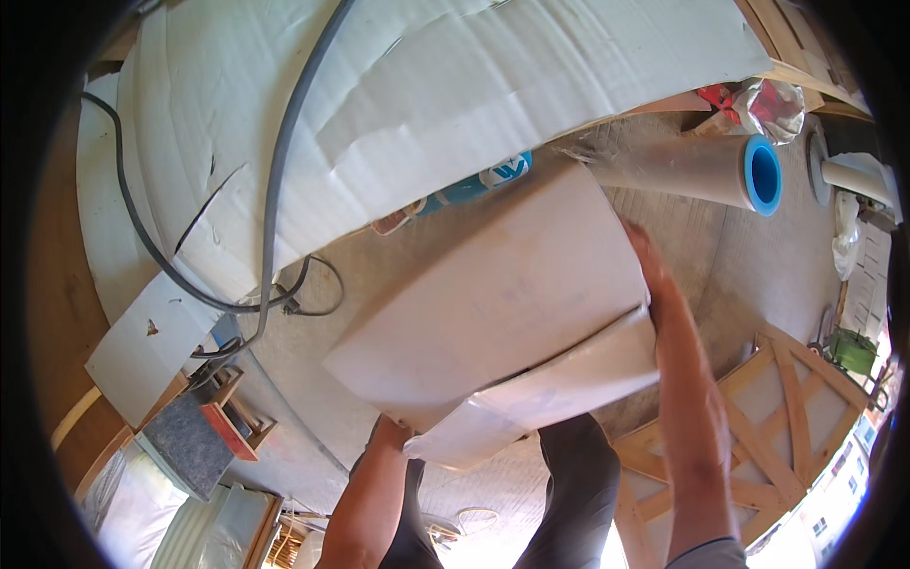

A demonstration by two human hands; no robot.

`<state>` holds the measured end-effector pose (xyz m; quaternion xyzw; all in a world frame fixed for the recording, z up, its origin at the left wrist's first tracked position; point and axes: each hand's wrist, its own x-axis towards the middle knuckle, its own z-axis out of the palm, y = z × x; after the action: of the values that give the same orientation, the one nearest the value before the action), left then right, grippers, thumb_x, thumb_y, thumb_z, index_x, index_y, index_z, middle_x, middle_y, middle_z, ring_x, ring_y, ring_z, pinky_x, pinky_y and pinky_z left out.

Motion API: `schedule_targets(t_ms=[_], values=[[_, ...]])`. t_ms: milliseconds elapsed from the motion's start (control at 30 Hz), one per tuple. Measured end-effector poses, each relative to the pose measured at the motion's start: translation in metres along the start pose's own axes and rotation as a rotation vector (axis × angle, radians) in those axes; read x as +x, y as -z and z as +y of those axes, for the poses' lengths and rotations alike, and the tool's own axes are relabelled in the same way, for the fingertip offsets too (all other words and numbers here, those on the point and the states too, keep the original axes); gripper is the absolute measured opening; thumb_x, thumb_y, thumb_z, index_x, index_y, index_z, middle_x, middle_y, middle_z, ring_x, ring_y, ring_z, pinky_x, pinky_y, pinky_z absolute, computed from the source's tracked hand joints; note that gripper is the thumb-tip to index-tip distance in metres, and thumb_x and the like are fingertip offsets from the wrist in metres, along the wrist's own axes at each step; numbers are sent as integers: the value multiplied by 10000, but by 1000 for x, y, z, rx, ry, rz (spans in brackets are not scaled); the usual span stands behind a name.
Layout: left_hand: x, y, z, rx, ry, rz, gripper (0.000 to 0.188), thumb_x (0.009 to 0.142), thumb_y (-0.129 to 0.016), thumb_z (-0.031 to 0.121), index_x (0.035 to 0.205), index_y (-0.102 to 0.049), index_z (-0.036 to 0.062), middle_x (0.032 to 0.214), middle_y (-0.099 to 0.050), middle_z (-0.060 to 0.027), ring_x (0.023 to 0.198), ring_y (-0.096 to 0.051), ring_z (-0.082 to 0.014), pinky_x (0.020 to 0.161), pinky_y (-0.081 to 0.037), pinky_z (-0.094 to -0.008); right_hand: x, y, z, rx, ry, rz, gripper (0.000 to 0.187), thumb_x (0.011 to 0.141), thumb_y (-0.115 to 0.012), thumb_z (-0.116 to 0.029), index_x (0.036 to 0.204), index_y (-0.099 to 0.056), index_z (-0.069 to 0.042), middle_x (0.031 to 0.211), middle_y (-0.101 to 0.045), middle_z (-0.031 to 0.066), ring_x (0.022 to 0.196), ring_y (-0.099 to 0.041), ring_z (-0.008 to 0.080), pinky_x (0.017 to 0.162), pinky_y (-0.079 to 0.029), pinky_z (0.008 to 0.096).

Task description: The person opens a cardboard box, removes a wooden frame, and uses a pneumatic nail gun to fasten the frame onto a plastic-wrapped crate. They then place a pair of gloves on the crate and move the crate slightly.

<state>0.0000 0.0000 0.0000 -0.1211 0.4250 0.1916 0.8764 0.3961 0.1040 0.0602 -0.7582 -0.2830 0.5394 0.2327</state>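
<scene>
A large pale cardboard box (512, 294) is held tilted in front of me between my two hands. A long flap or folded edge (559, 375) runs along its near side. My right hand (645, 254) grips the box's right end, with its fingers mostly hidden around the side. At the near left corner, my left hand (391, 431) supports the box from beneath. The fingers of that hand are out of sight behind the cardboard.
White sheeting (427, 85) covers a large surface ahead, with a dark cable (284, 142) lying across it. Beyond the box lies a clear film roll (673, 171) with a blue core. A wooden crate frame (758, 427) stands at right. A red-edged wooden box (232, 417) sits at left.
</scene>
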Motion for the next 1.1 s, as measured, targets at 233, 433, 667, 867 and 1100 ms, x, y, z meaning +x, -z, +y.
schedule_targets(t_ms=[233, 433, 667, 867, 1100], values=[[29, -22, -23, -146, -238, -19, 381, 994, -544, 296, 1277, -563, 42, 1233, -594, -109, 1132, -551, -209, 967, -459, -356, 44, -37, -151, 85, 92, -217, 540, 930, -547, -481, 1217, -660, -38, 1163, -670, 108, 1050, -609, 236, 911, -464, 358], [46, -27, -27, 553, -436, 188, 382, 1004, -519, 290, 1294, -544, 43, 1239, -588, -105, 1135, -550, -217, 980, -451, -358, 95, -65, -174, -41, 34, -141, 535, 931, -546, -478, 1212, -659, -37, 1157, -668, 108, 1046, -606, 228, 905, -464, 359], [56, -14, -30, 1330, -679, 375, 383, 1016, -490, 282, 1315, -522, 44, 1245, -581, -100, 1139, -548, -226, 995, -442, -360, 138, -78, -170, -90, 20, -100, 529, 932, -544, -473, 1206, -657, -35, 1150, -665, 109, 1041, -602, 218, 899, -463, 361], [52, -18, -40, 1332, -693, 432, 393, 1017, -482, 286, 1325, -512, 46, 1264, -571, -102, 1157, -538, -235, 1011, -431, -373, 150, -67, -171, -84, 63, -90, 524, 933, -543, -470, 1201, -656, -34, 1144, -662, 110, 1038, -599, 210, 893, -463, 362], [48, -24, -36, 1231, -667, 430, 409, 1011, -482, 298, 1334, -507, 48, 1293, -556, -108, 1187, -523, -246, 1031, -417, -393, 127, 11, -163, 165, 161, -37, 518, 934, -542, -465, 1196, -654, -32, 1137, -659, 111, 1033, -596, 200, 886, -462, 363]])
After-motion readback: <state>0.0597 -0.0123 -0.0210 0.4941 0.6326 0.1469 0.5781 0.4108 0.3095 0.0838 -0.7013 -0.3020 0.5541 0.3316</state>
